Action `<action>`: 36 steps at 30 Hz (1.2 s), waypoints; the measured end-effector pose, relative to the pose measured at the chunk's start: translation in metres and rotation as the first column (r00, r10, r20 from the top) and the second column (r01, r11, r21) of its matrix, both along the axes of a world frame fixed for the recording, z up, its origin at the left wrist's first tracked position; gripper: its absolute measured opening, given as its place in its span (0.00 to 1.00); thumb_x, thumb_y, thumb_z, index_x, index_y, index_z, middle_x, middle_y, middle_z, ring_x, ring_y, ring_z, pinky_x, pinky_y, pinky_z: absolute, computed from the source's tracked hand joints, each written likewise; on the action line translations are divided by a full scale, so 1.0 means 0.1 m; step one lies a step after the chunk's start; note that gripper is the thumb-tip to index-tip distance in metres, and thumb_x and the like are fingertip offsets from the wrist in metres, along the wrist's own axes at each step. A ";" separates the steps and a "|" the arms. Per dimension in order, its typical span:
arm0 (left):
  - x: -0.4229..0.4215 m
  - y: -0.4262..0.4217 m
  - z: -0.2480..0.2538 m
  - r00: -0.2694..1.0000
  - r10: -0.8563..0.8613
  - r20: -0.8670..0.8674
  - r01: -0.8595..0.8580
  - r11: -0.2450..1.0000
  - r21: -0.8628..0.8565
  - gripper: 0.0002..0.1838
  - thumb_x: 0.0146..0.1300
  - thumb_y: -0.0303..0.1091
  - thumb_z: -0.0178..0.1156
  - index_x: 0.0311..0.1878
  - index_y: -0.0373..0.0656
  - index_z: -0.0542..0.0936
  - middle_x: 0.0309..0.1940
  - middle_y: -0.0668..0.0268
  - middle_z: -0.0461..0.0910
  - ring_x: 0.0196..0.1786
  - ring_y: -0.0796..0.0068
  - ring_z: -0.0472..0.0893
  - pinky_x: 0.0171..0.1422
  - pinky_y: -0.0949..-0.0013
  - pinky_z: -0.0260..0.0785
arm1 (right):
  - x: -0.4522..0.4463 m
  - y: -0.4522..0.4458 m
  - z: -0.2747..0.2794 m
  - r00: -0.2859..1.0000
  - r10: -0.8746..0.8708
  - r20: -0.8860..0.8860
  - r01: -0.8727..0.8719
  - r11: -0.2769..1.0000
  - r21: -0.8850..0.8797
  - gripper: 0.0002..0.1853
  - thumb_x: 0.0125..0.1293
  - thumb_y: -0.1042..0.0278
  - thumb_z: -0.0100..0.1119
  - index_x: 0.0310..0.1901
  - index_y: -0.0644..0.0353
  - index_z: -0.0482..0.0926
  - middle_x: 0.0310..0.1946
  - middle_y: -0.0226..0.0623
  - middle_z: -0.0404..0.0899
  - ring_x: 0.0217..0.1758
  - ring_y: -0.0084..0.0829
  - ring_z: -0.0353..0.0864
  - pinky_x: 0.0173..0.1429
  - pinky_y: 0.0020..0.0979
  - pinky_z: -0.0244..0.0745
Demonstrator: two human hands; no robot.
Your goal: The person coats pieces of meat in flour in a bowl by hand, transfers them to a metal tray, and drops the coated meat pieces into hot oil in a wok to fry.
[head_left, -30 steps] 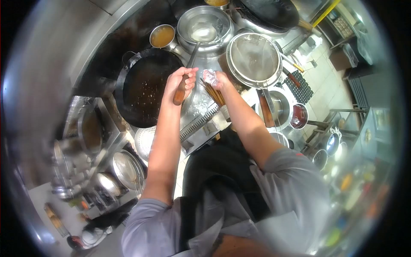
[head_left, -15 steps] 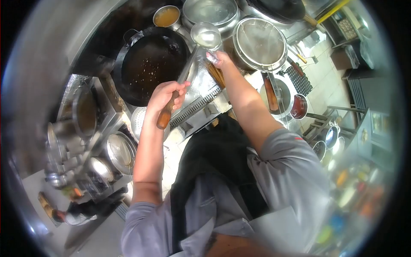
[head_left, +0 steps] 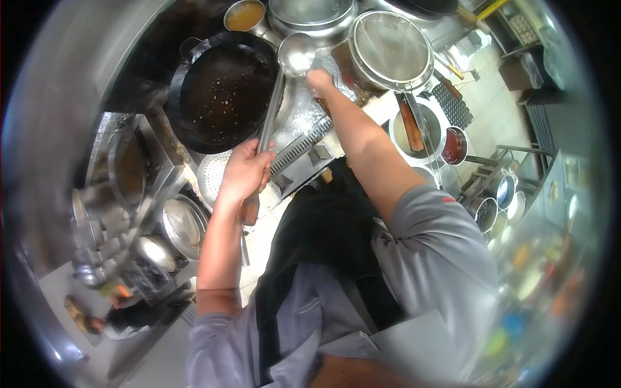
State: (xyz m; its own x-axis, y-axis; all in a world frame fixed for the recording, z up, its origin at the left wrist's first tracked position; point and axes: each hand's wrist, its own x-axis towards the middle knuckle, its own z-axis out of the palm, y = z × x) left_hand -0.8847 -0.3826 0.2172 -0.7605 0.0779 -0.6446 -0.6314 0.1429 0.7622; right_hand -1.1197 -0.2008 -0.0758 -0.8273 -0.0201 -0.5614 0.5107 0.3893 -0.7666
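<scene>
Steel surface (head_left: 303, 119) shows between the hands. I have the left hand (head_left: 246, 171) wrapped around the ladle (head_left: 297, 55), its bowl just beside the right hand (head_left: 318, 80), which looks curled; I cannot tell whether it grips anything. Beyond the left hand I see a wok (head_left: 223, 97); right of the right hand, a round strainer (head_left: 390, 50).

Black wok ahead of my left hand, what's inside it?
Inside the black wok, small pale specks lie scattered over a dark interior. The ladle's handle, in your left hand, crosses the wok's right-hand edge, hiding a strip there.
</scene>
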 end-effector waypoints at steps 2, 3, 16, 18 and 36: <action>0.01 0.03 -0.03 1.000 -0.011 -0.024 0.010 0.998 -0.058 0.10 0.65 0.26 0.56 0.49 0.36 0.76 0.20 0.73 0.69 0.15 0.84 0.65 0.16 0.77 0.55 | -0.15 -0.07 -0.50 0.980 -0.159 -0.116 0.140 0.977 -0.159 0.13 0.70 0.60 0.51 0.37 0.61 0.80 0.33 0.39 0.81 0.38 0.29 0.81 0.34 0.36 0.74; 0.01 0.05 -0.05 0.998 -0.019 -0.054 0.013 0.993 -0.115 0.10 0.65 0.26 0.56 0.49 0.35 0.76 0.19 0.73 0.69 0.14 0.84 0.65 0.17 0.76 0.55 | -0.33 -0.12 -1.03 0.974 -0.197 -0.112 0.160 0.948 -0.275 0.14 0.70 0.59 0.50 0.38 0.61 0.80 0.34 0.38 0.81 0.39 0.29 0.80 0.35 0.36 0.74; -1.45 0.69 -0.95 0.777 -0.244 -0.580 -0.151 0.822 -0.549 0.12 0.56 0.33 0.60 0.34 0.30 0.80 0.20 0.58 0.79 0.20 0.70 0.78 0.29 0.65 0.70 | -0.25 0.21 -0.04 0.938 -0.339 0.072 0.269 0.581 -0.769 0.10 0.64 0.80 0.43 0.34 0.63 0.77 0.30 0.42 0.81 0.34 0.39 0.83 0.42 0.37 0.82; -1.89 0.80 -1.14 0.759 -0.259 -0.598 -0.203 0.778 -0.594 0.13 0.55 0.35 0.60 0.32 0.30 0.81 0.20 0.56 0.79 0.22 0.67 0.80 0.31 0.64 0.72 | -0.22 0.28 0.09 0.896 -0.357 0.265 0.429 0.543 -0.722 0.13 0.66 0.71 0.47 0.26 0.65 0.76 0.29 0.48 0.80 0.37 0.46 0.84 0.48 0.43 0.80; -2.69 0.77 -0.93 0.950 0.139 0.281 -0.308 0.571 0.761 0.19 0.67 0.25 0.50 0.54 0.17 0.64 0.26 0.63 0.70 0.20 0.79 0.68 0.19 0.78 0.60 | -0.27 0.49 -0.17 0.906 -0.318 0.278 0.393 0.394 -0.831 0.12 0.64 0.88 0.48 0.48 0.79 0.76 0.46 0.52 0.81 0.50 0.42 0.84 0.60 0.31 0.81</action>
State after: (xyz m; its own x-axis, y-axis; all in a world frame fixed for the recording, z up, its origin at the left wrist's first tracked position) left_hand -1.1542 -0.3056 0.1241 -0.7110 0.4604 -0.5315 -0.6854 -0.6228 0.3773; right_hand -1.1465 -0.1519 -0.0926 -0.8444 -0.2288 -0.4844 0.4976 -0.6700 -0.5509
